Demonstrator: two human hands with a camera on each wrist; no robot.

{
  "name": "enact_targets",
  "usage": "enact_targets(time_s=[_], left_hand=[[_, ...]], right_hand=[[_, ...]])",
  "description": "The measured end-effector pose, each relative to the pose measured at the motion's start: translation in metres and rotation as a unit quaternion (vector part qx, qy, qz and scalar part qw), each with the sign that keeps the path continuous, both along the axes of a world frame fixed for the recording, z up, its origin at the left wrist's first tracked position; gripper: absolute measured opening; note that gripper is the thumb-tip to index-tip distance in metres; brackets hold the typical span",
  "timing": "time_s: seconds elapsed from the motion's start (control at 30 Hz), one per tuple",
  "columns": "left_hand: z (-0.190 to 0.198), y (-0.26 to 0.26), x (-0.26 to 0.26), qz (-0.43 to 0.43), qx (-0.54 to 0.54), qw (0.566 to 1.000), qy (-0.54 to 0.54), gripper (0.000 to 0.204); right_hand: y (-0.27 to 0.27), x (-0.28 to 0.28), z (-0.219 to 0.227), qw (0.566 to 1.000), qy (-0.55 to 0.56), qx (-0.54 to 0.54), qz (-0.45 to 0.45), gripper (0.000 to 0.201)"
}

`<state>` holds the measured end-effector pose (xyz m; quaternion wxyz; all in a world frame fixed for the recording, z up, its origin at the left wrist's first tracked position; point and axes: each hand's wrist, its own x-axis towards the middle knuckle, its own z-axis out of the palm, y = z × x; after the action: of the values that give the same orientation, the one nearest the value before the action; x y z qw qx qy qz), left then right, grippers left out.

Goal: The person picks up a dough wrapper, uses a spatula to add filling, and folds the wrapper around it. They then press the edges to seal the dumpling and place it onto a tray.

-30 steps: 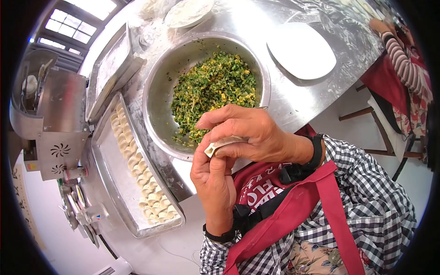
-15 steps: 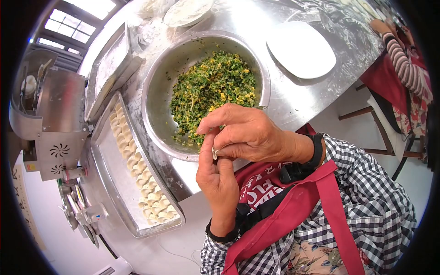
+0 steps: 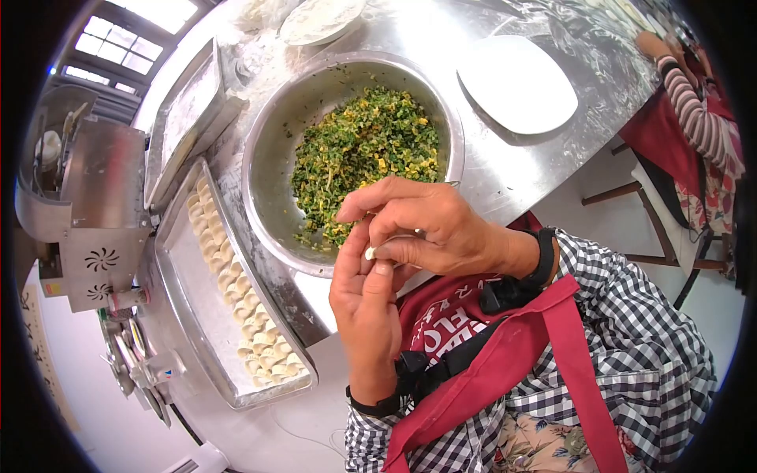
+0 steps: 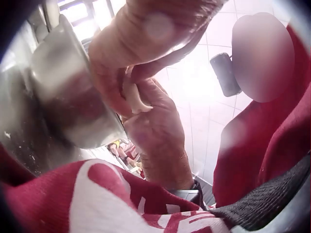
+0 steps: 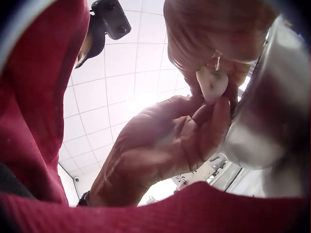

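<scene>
A small pale dough piece shows between both hands in the head view, mostly covered by fingers. The right hand, coming from the right, pinches it between thumb and curled fingers. From below, the left hand grips the same piece with its thumb and fingertips. In the left wrist view the dough hangs folded and narrow between the fingers. Seen from the right wrist, the dough looks rounded and white. Just beyond the hands stands a steel bowl of chopped green and yellow filling.
A metal tray with rows of dumplings lies at the left, with another tray behind it. A white plate and a floury dish stand farther back. Another person's striped sleeve shows at the far right.
The dough piece has turned between the fingers and shows less than a second ago. The left hand has shifted slightly right, then back left, while both hands stay together.
</scene>
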<state>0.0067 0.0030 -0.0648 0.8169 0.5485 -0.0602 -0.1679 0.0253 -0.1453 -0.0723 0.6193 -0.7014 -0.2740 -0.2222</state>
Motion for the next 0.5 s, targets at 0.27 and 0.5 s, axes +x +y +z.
enact_targets(time_s=[0.27, 0.5], left_hand=[[0.0062, 0.0051, 0.0012, -0.027, -0.135, 0.987, 0.086, 0.037], [0.007, 0.0041, 0.0015, -0.024, -0.161, 0.98, 0.118, 0.033]], right_hand=[[0.002, -0.0006, 0.0018, 0.999, 0.01, 0.033, -0.008, 0.014], [0.0011, 0.0016, 0.0011, 0.999, -0.04, -0.001, 0.009, 0.014]])
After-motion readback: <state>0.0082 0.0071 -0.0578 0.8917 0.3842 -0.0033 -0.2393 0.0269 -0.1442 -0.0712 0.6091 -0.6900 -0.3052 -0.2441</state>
